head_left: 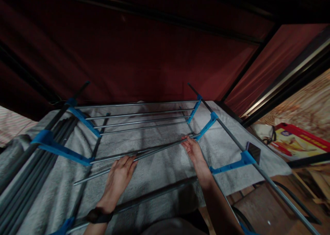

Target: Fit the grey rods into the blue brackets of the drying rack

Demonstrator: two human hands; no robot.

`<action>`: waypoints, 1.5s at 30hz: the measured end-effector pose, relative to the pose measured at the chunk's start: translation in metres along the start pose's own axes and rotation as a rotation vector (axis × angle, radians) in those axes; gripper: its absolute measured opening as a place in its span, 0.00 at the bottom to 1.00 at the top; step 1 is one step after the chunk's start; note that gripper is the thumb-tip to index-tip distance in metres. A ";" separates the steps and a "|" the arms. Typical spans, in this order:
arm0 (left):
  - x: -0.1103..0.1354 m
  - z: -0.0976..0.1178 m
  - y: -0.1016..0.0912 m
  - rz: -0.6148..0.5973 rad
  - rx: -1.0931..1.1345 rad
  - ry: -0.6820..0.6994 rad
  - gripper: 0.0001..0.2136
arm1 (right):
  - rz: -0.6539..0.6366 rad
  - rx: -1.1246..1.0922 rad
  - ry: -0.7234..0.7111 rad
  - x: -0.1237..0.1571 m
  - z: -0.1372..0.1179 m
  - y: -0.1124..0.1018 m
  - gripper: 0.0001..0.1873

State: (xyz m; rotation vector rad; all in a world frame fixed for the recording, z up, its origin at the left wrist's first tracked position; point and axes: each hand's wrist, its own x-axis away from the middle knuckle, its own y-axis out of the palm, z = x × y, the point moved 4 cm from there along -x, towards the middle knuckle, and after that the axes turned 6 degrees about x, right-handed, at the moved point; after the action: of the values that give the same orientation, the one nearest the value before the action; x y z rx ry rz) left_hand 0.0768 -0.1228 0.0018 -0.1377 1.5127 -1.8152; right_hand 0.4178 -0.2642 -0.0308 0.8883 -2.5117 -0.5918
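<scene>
A thin grey metal rod [160,150] slants across a rack frame of grey tubes and blue plastic brackets. My right hand [192,149] pinches this rod near its far right end, close to a blue bracket [206,126]. Further left, my left hand [121,175] is wrapped over the same rod, whose free left end sticks out below the left blue bracket [64,152]. A second rod [103,158] runs from that bracket and passes close to my left fingers. Behind, several crossbars [141,121] span the left and right brackets.
A grey blanket [160,169] lies under the frame. Several loose tubes [38,173] lie along the left side. A phone-like dark object [254,152] rests by the right tube. A red and yellow box [300,142] is at right, and dark red fabric [154,56] hangs behind.
</scene>
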 end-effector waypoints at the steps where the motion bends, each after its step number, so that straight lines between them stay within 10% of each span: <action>1: 0.000 0.000 0.000 -0.001 0.002 0.001 0.22 | 0.001 -0.002 -0.001 0.000 0.000 0.000 0.10; 45: -0.020 0.018 -0.019 -0.019 0.008 -0.081 0.12 | 0.017 0.069 0.061 -0.014 0.009 -0.027 0.14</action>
State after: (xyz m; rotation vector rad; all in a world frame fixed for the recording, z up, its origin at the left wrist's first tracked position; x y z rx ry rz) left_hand 0.0913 -0.1247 0.0316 -0.2202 1.4521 -1.8089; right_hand 0.4362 -0.2719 -0.0552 0.8953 -2.4953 -0.4674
